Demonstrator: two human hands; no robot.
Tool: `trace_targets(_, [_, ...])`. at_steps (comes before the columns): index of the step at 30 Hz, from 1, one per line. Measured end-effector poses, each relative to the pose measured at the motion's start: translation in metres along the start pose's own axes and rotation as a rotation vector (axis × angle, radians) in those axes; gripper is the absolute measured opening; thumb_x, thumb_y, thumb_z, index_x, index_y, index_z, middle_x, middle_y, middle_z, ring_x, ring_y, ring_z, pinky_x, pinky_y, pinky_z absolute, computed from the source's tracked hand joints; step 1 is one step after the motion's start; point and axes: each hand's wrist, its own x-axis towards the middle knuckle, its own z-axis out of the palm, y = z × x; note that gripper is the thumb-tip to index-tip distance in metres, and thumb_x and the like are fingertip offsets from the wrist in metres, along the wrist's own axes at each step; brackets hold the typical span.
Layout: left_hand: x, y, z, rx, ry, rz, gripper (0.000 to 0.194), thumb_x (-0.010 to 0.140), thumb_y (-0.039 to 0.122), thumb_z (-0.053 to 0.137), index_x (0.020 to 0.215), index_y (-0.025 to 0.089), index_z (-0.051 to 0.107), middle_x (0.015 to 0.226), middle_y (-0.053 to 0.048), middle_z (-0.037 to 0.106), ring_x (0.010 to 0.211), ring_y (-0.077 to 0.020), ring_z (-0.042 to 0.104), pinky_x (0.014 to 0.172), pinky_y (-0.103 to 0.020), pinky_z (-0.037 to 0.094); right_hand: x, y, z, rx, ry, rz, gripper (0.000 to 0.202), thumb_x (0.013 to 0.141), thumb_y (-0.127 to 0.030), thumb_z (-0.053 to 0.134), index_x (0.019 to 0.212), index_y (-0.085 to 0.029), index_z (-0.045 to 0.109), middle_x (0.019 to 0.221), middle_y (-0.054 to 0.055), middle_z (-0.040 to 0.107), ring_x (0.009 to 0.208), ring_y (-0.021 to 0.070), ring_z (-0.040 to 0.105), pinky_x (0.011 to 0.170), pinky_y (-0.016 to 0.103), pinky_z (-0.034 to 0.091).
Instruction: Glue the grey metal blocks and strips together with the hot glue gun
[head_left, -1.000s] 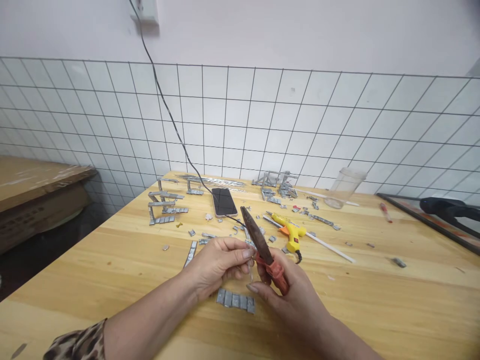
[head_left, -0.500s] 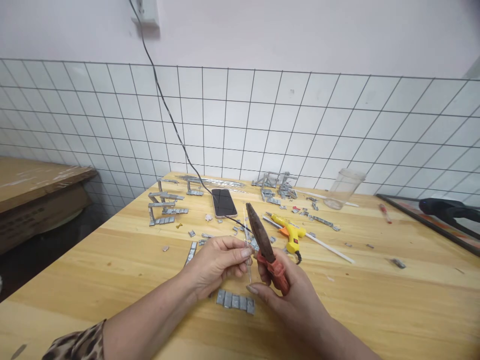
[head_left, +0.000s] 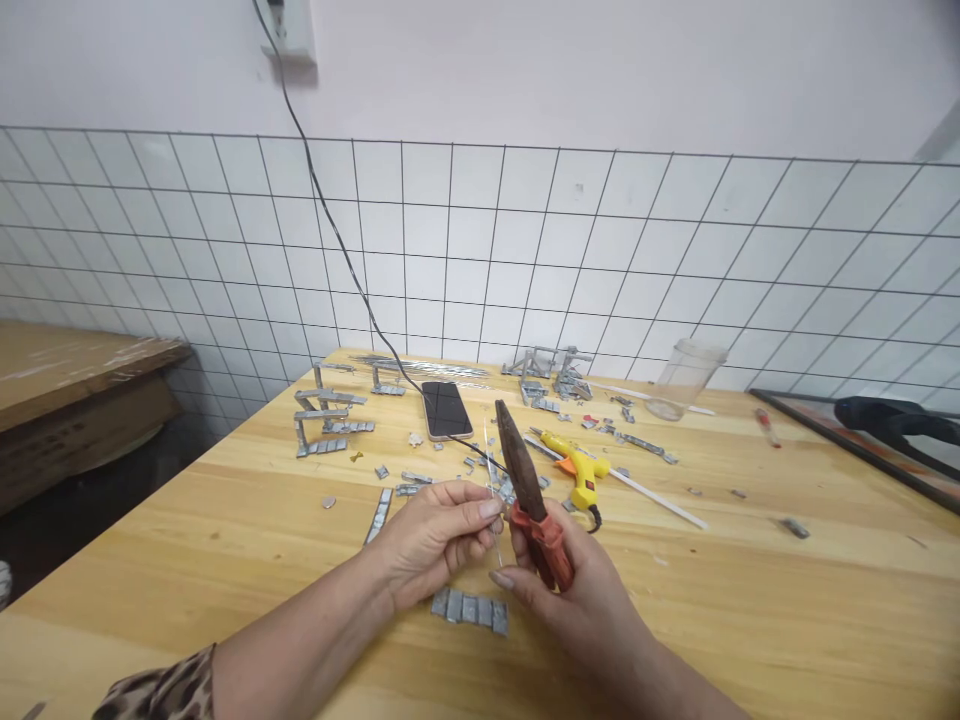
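Note:
My left hand pinches a thin silvery wire between thumb and fingers, the wire standing nearly upright. Wrapped in my right hand are the red handles of pliers, whose dark rusty jaws point up and away. My right thumb tip is by the lower end of the wire. A curved strip of grey segments lies on the wooden table just below my hands. Another grey strip is left of my left hand.
Beyond my hands lie a phone, a yellow glue gun and small grey scraps. Grey stepped models stand at the back left, others at the back centre. A clear jar and a black-framed board are at right.
The camera view has shifted slightly. Both hands keep their hold on the wire and the pliers, with hardly any movement relative to the table.

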Motion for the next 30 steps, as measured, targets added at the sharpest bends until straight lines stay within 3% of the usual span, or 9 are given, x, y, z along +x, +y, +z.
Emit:
trace_targets(15, [-0.002, 0.001, 0.001, -0.065, -0.022, -0.021, 0.021, 0.056, 0.015, 0.085, 0.065, 0.007, 0.068, 0.057, -0.002, 0.064, 0.046, -0.0035, 0.057, 0.047, -0.008, 0.050, 0.006, -0.010, 0.003, 0.269, -0.034, 0.135, 0.029, 0.067, -0.026, 0.074, 0.089, -0.021, 0.054, 0.068, -0.005, 0.046, 0.062, 0.0125, 0.045, 0.058, 0.024, 0.042])
trace_targets(22, [-0.002, 0.000, -0.004, -0.039, -0.018, -0.002, 0.019, 0.061, 0.016, 0.083, 0.067, 0.007, 0.067, 0.064, -0.005, 0.069, 0.046, -0.0030, 0.058, 0.047, -0.008, 0.050, 0.007, -0.001, 0.006, 0.430, -0.023, 0.098, 0.038, 0.063, -0.034, 0.080, 0.091, -0.023, 0.055, 0.074, -0.003, 0.054, 0.070, 0.0161, 0.055, 0.067, 0.027, 0.047])
trace_targets(30, [-0.003, 0.001, -0.001, -0.061, -0.022, 0.004, 0.024, 0.056, 0.019, 0.086, 0.063, 0.007, 0.067, 0.056, -0.003, 0.067, 0.044, -0.0036, 0.058, 0.045, -0.008, 0.049, 0.005, 0.000, 0.008, 0.424, -0.126, 0.054, 0.033, 0.075, -0.037, 0.072, 0.101, -0.022, 0.058, 0.095, 0.005, 0.065, 0.092, 0.0225, 0.060, 0.084, 0.035, 0.046])
